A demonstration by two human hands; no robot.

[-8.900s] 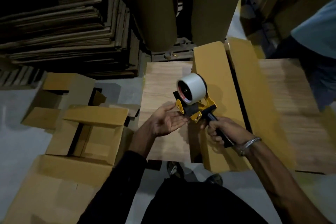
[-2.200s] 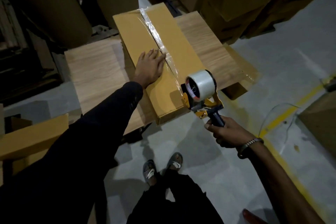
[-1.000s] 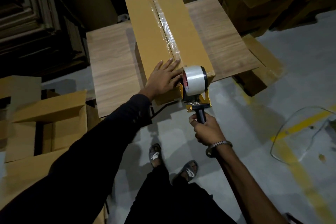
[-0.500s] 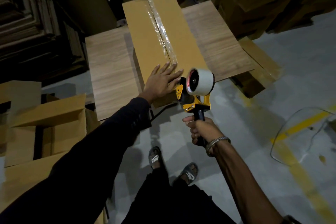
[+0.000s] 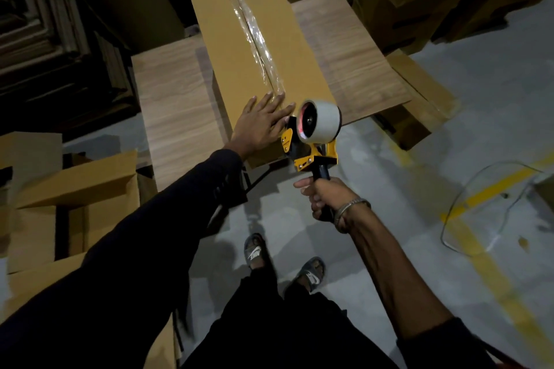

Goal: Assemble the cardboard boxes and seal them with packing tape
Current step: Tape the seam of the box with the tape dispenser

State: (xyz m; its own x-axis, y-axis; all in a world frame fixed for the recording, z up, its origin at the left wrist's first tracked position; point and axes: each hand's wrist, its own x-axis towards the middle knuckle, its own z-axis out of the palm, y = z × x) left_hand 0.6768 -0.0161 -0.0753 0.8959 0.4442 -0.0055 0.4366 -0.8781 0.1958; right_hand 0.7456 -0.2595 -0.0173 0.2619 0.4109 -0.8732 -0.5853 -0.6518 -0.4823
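A taped box is borne by a wooden table on grey floor. The left hand is kept flat on it; the dispenser, grasped by the right hand, has been lifted slightly.

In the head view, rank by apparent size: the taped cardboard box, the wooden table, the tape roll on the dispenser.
Wooden table, though the box hides part of it; then taped cardboard box; then tape roll, smallest despite sitting nearer the camera.

We are seeing the box lying on the table, its taped seam running away from the left hand pressing flat on its near end. The tape dispenser is sitting just right of that hand, above the right hand gripping its handle. Open boxes are lying far left of both grips.
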